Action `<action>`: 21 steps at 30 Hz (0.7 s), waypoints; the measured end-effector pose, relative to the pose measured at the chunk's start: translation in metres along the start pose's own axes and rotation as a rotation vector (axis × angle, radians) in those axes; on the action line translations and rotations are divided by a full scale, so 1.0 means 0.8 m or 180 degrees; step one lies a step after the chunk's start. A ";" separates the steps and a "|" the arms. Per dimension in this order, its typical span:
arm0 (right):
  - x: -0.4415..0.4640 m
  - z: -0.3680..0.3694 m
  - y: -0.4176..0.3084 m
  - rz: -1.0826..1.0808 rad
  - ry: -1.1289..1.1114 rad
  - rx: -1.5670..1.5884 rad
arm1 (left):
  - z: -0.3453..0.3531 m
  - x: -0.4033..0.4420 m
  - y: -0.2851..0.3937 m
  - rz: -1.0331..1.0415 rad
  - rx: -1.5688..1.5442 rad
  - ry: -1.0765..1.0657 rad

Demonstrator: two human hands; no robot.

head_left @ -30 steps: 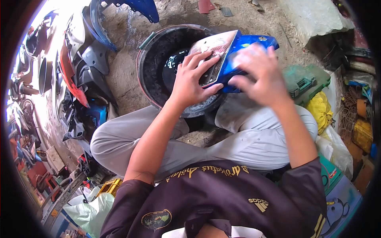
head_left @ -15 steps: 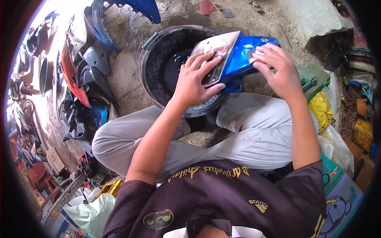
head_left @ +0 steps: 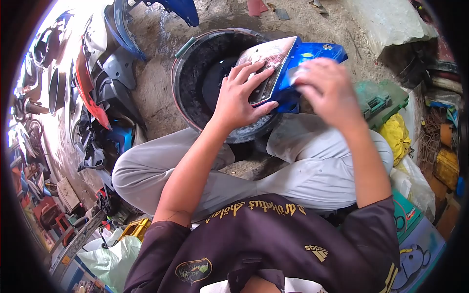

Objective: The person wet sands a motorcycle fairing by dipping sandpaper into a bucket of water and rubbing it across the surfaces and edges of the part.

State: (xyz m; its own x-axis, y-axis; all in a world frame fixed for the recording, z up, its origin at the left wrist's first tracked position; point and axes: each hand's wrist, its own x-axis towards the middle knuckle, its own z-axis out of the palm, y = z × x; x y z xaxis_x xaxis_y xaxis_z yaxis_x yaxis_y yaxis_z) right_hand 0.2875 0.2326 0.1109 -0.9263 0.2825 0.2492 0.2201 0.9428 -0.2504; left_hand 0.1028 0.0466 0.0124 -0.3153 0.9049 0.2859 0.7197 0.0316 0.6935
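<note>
A panel with a white and red patterned section and a blue end (head_left: pixel 315 50) lies across the right side of a black bucket (head_left: pixel 195 80). Dark water shows inside the bucket. My left hand (head_left: pixel 242 95) lies on the patterned section with its fingers spread and its thumb near the panel's lower edge. Over the blue end, my right hand (head_left: pixel 325 85) is blurred, its fingers bent together around a small greyish piece (head_left: pixel 296 74) that touches the blue surface. What the piece is made of cannot be made out.
Motorcycle fairing parts, among them a red one (head_left: pixel 88 93), stand along the left. A green case (head_left: pixel 381 102) and a yellow bag (head_left: pixel 395 136) lie to the right. Sandpaper scraps (head_left: pixel 256 7) and a stone block (head_left: pixel 391 22) are beyond the bucket.
From half a second ago, my right hand has moved left along the blue end, toward the patterned section, with the small piece. My left hand has stayed in place on the panel.
</note>
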 end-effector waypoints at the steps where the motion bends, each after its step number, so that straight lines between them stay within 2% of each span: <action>1: 0.000 -0.010 0.015 0.0138 -0.0044 0.0071 | -0.001 0.000 0.001 0.0003 0.0034 -0.0016; 2: 0.003 -0.022 0.032 0.0392 -0.0133 0.0086 | -0.002 0.000 0.001 -0.0002 0.0059 -0.0019; 5: -0.002 -0.002 0.009 -0.0068 -0.0024 -0.0365 | 0.000 -0.002 0.000 -0.0005 0.0039 0.0027; 6: -0.002 0.009 -0.011 -0.0394 -0.0001 -0.0211 | 0.001 0.001 0.000 0.0024 0.0032 0.0039; 7: -0.003 0.013 -0.025 -0.0393 -0.0023 -0.0112 | 0.002 0.003 0.001 0.0024 0.0050 0.0036; 10: 0.002 -0.015 0.021 0.0226 -0.0131 -0.0362 | -0.002 -0.001 0.002 -0.0004 0.0125 -0.0048; 11: 0.003 -0.024 0.028 0.0496 -0.0030 -0.0035 | -0.004 -0.001 0.004 -0.0031 0.0147 -0.0065; 13: 0.000 -0.008 0.006 0.0048 0.0036 -0.0561 | -0.002 0.000 0.006 -0.0064 0.0116 -0.0042; 15: -0.005 0.010 -0.029 -0.0333 -0.0015 -0.0145 | -0.001 0.001 0.003 -0.0039 0.0032 -0.0037; 19: 0.003 -0.015 0.018 0.0424 -0.0068 -0.0111 | -0.001 0.000 0.004 -0.0026 0.0119 -0.0019; 21: 0.004 -0.014 0.019 0.0148 0.0058 -0.0055 | -0.003 -0.001 0.006 -0.0052 0.0127 -0.0030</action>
State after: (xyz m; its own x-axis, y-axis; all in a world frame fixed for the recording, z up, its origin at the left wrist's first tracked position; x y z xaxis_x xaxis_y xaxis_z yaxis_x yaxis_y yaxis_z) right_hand 0.2916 0.2499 0.1185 -0.9093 0.3291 0.2547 0.2683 0.9315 -0.2458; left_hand 0.1053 0.0452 0.0171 -0.3215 0.9081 0.2684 0.7387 0.0632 0.6711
